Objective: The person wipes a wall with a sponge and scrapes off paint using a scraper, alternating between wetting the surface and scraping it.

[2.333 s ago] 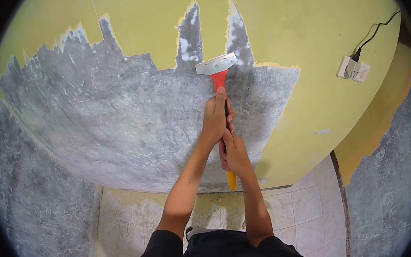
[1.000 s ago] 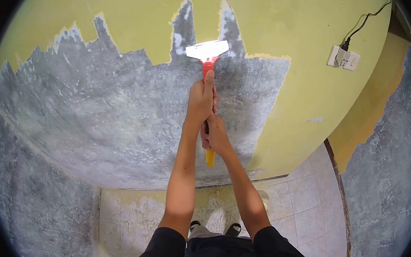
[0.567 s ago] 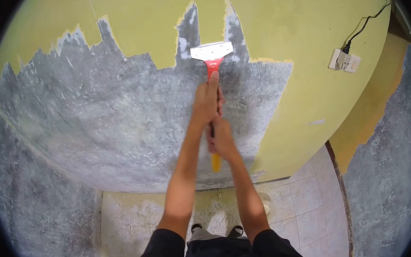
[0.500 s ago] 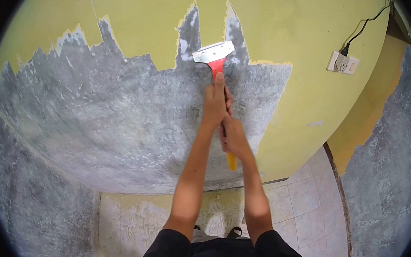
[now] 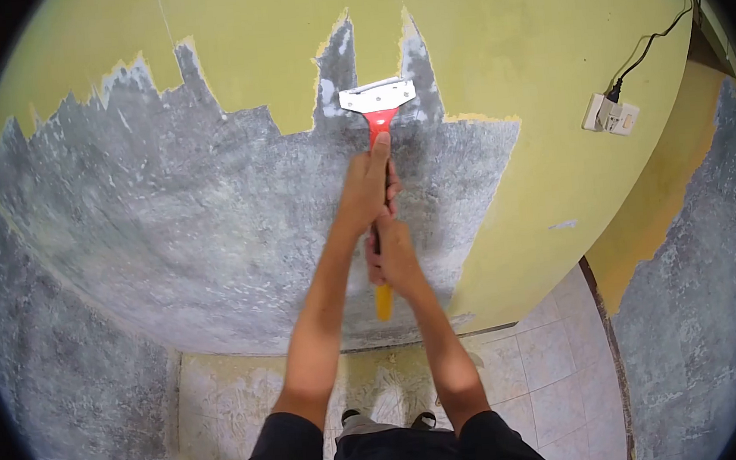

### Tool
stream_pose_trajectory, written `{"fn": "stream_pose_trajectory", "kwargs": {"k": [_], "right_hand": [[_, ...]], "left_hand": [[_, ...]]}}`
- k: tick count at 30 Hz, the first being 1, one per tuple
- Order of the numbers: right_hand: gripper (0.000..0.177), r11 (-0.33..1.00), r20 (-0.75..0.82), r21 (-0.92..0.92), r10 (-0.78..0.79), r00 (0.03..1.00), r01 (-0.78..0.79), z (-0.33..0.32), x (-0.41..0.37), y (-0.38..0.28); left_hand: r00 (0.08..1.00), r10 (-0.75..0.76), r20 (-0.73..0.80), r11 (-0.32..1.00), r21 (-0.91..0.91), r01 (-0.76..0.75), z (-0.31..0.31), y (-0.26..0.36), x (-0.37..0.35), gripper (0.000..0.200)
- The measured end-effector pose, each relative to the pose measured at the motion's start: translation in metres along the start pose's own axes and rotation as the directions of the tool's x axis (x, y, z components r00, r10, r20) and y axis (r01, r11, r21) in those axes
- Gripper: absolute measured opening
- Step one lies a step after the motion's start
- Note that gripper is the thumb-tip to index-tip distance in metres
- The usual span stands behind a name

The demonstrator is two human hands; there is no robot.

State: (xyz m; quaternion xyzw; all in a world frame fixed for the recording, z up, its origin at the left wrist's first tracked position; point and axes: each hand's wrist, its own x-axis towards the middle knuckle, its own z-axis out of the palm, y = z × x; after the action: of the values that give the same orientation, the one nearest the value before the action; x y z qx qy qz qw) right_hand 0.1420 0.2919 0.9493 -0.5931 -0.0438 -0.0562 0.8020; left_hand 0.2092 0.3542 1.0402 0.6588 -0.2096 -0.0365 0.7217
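A long-handled wall scraper (image 5: 377,97) with a wide metal head, a red neck and a yellow handle end is held in both hands. Its blade lies at the lower edge of a strip of yellow-green paint between two bare peaks. My left hand (image 5: 368,182) wraps the upper handle, thumb along the red neck. Below it, my right hand (image 5: 395,249) is closed round the lower handle, with the yellow end sticking out beneath. Grey bare wall (image 5: 237,214) spreads behind both hands, bordered above by yellow-green paint (image 5: 491,39) with a jagged edge.
At the right, a wall socket (image 5: 610,116) holds a plug with a black cord (image 5: 651,39). Scraped bits lie on the tiled floor (image 5: 235,405) near my feet. Partly stripped wall (image 5: 694,308) stands at the right side, and another grey wall (image 5: 76,365) at the left.
The scraper's handle has swung to the left at its lower end, and both hands have moved left with it. The blade remains near the same strip of paint.
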Motion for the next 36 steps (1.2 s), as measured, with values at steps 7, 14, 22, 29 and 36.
{"fn": "stream_pose_trajectory", "kwargs": {"k": [7,14,22,29,36], "right_hand": [[0.053,0.984,0.034,-0.165,0.068,0.997,-0.062,-0.045,-0.002,-0.041],[0.055,0.99,0.015,-0.143,0.0,1.0,0.003,-0.029,0.003,-0.017],[0.052,0.999,-0.022,0.035,0.004,1.0,-0.004,0.015,0.003,-0.014],[0.052,0.976,-0.046,-0.216,-0.014,0.999,0.004,-0.02,-0.003,-0.03],[0.056,0.979,-0.058,-0.196,0.05,0.997,-0.06,-0.017,-0.004,-0.033]], "left_hand": [[0.995,0.037,-0.095,0.976,-0.212,-0.056,0.035,-0.01,0.005,0.062],[0.995,0.088,-0.056,0.99,-0.105,-0.094,0.028,0.0,0.006,0.067],[0.999,0.053,-0.01,0.997,0.058,-0.052,-0.002,0.005,0.006,0.071],[0.997,0.08,-0.018,0.991,-0.102,-0.082,0.01,0.004,0.012,0.073],[0.995,0.093,-0.044,0.981,-0.168,-0.099,0.023,0.003,0.009,0.07]]}}
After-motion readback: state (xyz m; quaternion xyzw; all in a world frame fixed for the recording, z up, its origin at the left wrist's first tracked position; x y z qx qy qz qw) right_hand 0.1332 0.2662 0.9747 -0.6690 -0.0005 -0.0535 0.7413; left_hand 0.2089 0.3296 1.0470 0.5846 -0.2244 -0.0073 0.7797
